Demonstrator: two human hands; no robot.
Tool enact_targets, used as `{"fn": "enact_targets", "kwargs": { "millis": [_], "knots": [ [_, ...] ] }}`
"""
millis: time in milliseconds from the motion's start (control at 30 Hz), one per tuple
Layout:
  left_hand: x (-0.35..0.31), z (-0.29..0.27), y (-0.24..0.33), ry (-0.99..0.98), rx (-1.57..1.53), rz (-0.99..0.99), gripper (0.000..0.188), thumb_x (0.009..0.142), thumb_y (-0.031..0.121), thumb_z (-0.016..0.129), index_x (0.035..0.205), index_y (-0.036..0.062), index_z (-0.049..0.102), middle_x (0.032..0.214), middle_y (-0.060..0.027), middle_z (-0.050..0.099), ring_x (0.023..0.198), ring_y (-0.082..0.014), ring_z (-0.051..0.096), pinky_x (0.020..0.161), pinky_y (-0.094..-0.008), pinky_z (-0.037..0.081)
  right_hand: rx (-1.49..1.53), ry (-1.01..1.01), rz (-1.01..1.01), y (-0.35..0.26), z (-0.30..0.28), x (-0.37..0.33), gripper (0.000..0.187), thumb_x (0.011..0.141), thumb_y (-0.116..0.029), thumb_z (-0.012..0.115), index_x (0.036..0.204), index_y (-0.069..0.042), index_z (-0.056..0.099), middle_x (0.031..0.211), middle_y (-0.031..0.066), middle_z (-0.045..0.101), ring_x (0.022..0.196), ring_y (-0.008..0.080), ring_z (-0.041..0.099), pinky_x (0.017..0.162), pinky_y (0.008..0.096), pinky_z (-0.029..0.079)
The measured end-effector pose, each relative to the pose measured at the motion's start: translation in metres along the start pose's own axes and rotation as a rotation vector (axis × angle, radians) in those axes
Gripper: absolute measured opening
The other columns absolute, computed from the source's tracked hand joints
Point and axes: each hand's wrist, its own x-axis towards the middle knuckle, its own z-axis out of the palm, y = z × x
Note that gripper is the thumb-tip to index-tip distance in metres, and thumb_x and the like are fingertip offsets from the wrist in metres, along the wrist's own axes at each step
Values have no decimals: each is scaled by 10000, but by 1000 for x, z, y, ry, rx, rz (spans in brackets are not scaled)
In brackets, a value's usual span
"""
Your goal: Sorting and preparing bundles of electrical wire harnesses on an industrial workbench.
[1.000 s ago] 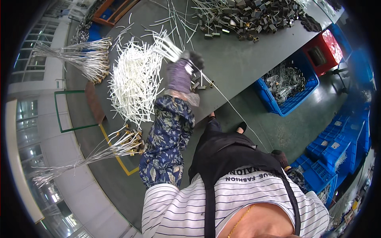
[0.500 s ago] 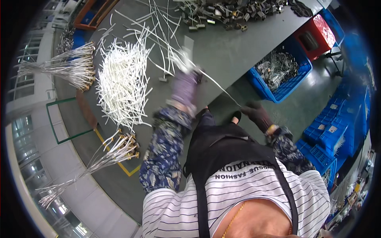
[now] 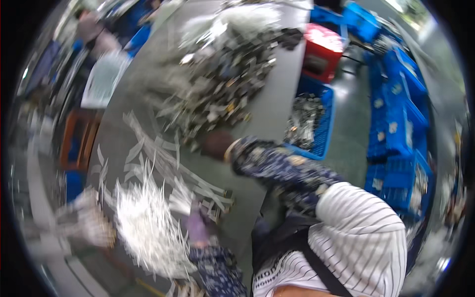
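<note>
My left hand point(image 3: 199, 225), in a purple glove, is closed on a bunch of white tubes point(image 3: 181, 200) that stick out past its fingers. Beside it lies a big heap of loose white tubes point(image 3: 151, 227). Wires with small metal ends point(image 3: 217, 200) rest just beyond this hand. My right hand point(image 3: 217, 143), in a dark brown glove, reaches across to the near edge of a pile of small metal parts point(image 3: 232, 84). Motion smears its fingers, so what they hold, if anything, is hidden.
Clear plastic bags point(image 3: 247, 20) lie behind the metal pile. On the right stand a blue crate point(image 3: 324, 131) of metal pieces, a red box point(image 3: 321, 52) and stacked blue crates point(image 3: 396, 123). Tied wire bundles point(image 3: 94, 222) and a brown wooden frame point(image 3: 81, 141) are at left.
My view has swung round. My right hand has left the thin white wire it had by the table edge and reached over to the metal pile. My left hand keeps its white tubes.
</note>
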Motion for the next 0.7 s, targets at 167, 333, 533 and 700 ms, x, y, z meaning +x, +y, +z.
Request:
{"fn": "enact_targets", "kwargs": {
  "millis": [167, 333, 533, 700],
  "knots": [
    [29, -23, -26, -640, -662, 237, 302, 905, 332, 540, 995, 45, 529, 539, 24, 428, 429, -69, 373, 365, -214, 258, 199, -112, 125, -22, -26, -39, 132, 768, -137, 567, 849, -32, 569, 784, 187, 579, 679, 374, 579, 578, 423, 476],
    [28, 58, -12, -408, -558, 204, 358, 879, 343, 560, 1058, 36, 513, 1111, -186, 573, 1017, -308, 583, 739, -420, 568, 1376, -83, 768, -19, -76, -126, 274, 785, -128, 611, 1049, -55, 597, 848, 79, 626, 660, 233, 570, 587, 369, 460],
    [43, 112, -26, -692, -857, 20, 306, 848, 337, 605, 951, 53, 554, 898, -81, 603, 841, -208, 593, 592, -311, 509, 1175, -65, 256, -72, -120, -221, 295, 779, -164, 661, 1053, -65, 611, 785, 14, 573, 639, 88, 497, 570, 243, 414],
    [44, 128, -48, -303, -578, 155, 271, 861, 284, 591, 919, 20, 584, 835, -112, 617, 743, -253, 607, 688, -400, 558, 1285, -409, 1101, -36, -161, -406, 232, 825, -275, 595, 871, -48, 589, 732, 16, 555, 617, 84, 493, 510, 256, 401]
  ]
}}
